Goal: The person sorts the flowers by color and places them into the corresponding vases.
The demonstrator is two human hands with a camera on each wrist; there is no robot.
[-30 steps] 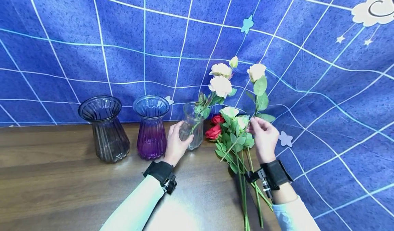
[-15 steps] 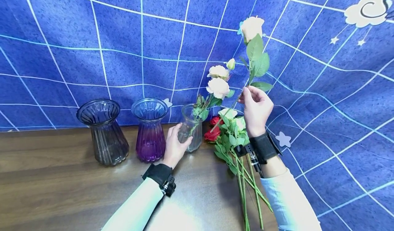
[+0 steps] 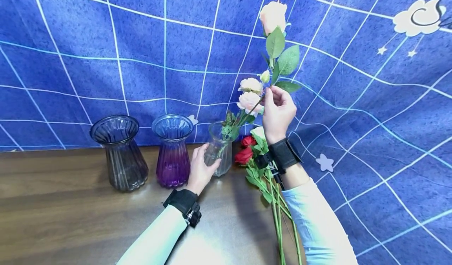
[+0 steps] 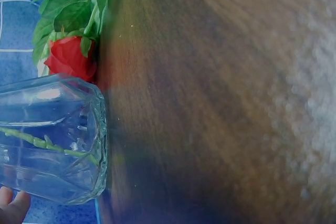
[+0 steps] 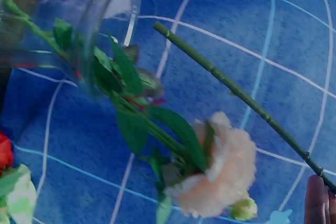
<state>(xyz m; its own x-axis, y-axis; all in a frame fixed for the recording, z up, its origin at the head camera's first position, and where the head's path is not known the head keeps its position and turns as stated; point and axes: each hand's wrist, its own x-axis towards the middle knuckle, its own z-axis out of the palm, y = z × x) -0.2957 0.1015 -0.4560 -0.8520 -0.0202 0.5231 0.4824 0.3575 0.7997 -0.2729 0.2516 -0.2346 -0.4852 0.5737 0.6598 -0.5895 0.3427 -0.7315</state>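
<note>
The left hand cupped the clear vase near the desk's back edge, thumb and fingers to either side, probably to steady it. The right hand pinched the pale rose just below its leaves, seemingly to keep the lower stem free for guiding. The rose's head rose above that hand; its bare end reached down toward the vase mouth, apart from the rim.

left fingers: spread, lower | right fingers: pinched together, higher
</note>
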